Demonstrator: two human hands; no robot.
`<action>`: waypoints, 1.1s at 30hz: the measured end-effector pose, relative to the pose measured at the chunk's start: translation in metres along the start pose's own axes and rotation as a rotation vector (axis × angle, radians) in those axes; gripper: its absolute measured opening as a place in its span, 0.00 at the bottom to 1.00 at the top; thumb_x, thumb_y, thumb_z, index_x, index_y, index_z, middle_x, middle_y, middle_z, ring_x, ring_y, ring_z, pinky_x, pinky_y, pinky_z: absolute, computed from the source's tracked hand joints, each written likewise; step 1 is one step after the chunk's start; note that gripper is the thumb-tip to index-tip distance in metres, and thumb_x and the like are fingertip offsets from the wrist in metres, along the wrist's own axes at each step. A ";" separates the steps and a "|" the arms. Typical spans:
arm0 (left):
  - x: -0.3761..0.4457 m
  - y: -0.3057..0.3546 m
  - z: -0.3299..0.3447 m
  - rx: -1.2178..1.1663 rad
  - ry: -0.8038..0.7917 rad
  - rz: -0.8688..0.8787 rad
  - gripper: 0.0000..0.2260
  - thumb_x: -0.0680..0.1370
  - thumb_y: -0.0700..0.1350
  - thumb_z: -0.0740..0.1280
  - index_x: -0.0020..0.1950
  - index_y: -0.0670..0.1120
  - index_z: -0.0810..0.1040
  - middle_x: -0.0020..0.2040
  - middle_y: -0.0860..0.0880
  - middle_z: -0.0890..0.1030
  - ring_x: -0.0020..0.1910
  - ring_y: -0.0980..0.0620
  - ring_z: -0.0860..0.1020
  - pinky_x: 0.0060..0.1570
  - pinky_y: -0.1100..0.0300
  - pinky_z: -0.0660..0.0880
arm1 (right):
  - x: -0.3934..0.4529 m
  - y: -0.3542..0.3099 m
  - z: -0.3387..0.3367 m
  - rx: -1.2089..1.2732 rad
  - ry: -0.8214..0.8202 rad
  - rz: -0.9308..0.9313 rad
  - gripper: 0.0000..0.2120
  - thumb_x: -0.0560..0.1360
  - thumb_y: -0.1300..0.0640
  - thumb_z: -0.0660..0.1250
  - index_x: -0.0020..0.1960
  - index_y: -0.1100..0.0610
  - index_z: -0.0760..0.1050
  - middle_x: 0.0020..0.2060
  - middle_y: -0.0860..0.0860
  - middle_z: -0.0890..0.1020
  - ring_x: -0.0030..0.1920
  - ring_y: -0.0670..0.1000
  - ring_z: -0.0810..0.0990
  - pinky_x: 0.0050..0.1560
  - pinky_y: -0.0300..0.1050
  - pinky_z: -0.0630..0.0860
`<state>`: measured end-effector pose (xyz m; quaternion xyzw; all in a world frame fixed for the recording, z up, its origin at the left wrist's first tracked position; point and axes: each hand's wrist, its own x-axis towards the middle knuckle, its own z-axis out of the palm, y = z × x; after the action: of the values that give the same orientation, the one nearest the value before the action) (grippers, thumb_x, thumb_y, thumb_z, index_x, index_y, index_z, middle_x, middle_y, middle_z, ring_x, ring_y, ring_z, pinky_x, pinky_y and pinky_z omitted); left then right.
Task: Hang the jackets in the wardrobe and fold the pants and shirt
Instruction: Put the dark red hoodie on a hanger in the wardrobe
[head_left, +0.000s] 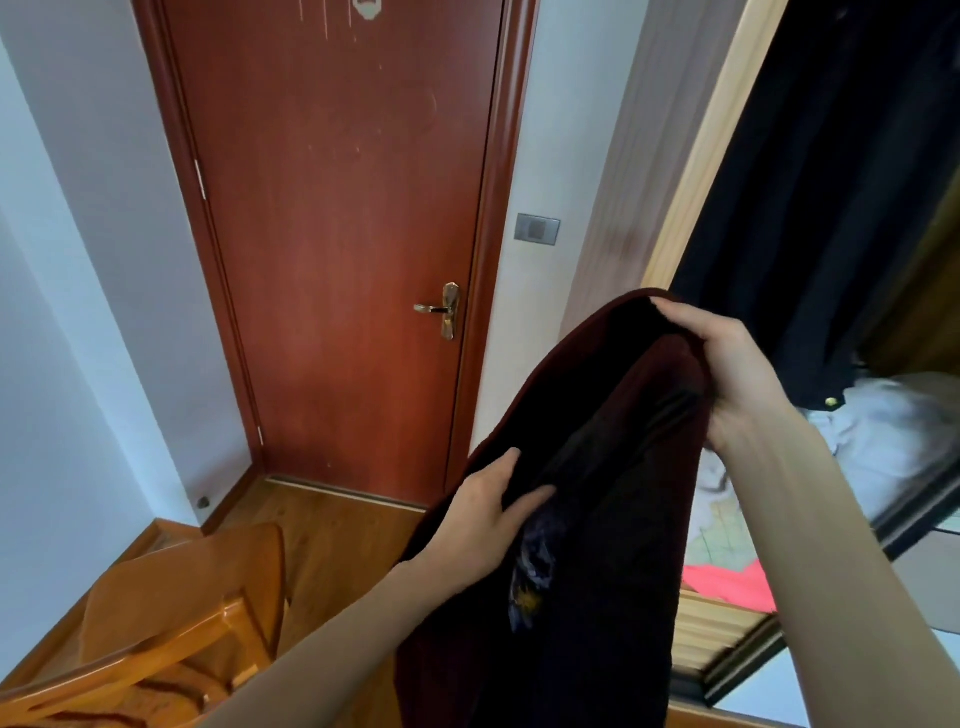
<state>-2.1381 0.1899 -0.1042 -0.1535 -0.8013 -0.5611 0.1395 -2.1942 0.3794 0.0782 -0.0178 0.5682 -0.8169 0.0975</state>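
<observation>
A dark maroon jacket (613, 545) with a black lining hangs in front of me, held up in the air by both hands. My right hand (727, 364) grips its upper edge near the collar, at the top right. My left hand (488, 514) holds the fabric lower down on the left side, fingers curled into the cloth. A small patterned patch shows on the jacket below my left hand. The wardrobe (727, 156) stands open on the right, with a dark navy garment (831, 208) hanging inside. No hanger is visible.
A closed red-brown door (337, 234) with a brass handle (441, 309) faces me. A wooden chair (171, 623) stands at the lower left on the wood floor. Inside the wardrobe lie white clothes (893, 441) and a pink-red cloth (727, 584).
</observation>
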 end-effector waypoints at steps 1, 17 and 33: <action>0.000 0.000 -0.001 -0.030 -0.004 -0.018 0.12 0.85 0.51 0.67 0.68 0.53 0.77 0.60 0.58 0.84 0.61 0.59 0.82 0.60 0.58 0.79 | 0.001 -0.001 -0.009 -0.065 0.038 -0.043 0.10 0.79 0.56 0.71 0.52 0.62 0.87 0.48 0.57 0.88 0.48 0.56 0.88 0.46 0.48 0.85; 0.055 0.104 -0.020 0.022 0.058 0.204 0.09 0.86 0.48 0.65 0.61 0.48 0.83 0.52 0.54 0.86 0.55 0.54 0.84 0.54 0.56 0.80 | -0.026 0.030 -0.082 -1.186 0.337 -0.741 0.06 0.80 0.53 0.70 0.56 0.45 0.80 0.48 0.43 0.82 0.46 0.47 0.79 0.54 0.51 0.76; 0.062 0.107 -0.063 -0.038 -0.175 0.203 0.06 0.86 0.49 0.64 0.56 0.53 0.82 0.49 0.56 0.84 0.51 0.59 0.82 0.49 0.69 0.74 | -0.023 0.055 -0.012 -1.118 -0.167 -0.893 0.12 0.81 0.57 0.67 0.59 0.42 0.73 0.50 0.35 0.78 0.54 0.43 0.80 0.53 0.34 0.73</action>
<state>-2.1483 0.1707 0.0325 -0.2848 -0.7801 -0.5435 0.1220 -2.1655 0.3768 0.0246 -0.3581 0.8305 -0.3617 -0.2262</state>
